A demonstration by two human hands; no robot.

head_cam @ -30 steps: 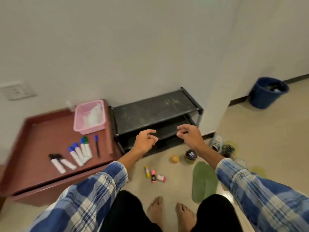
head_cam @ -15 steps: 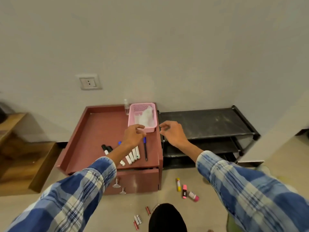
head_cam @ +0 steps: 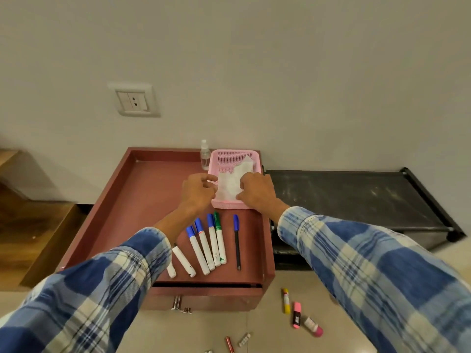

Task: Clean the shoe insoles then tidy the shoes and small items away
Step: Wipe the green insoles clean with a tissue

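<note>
Pinching crumpled white tissue (head_cam: 230, 185) in perforated pink basket (head_cam: 231, 157), right hand (head_cam: 257, 191), left hand (head_cam: 197, 192) grip unclear

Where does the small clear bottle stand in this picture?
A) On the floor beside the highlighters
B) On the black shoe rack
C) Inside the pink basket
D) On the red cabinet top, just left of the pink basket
D: the bottle stands upright on the red cabinet top near the wall, right beside the left side of the pink basket, not in it.
</note>
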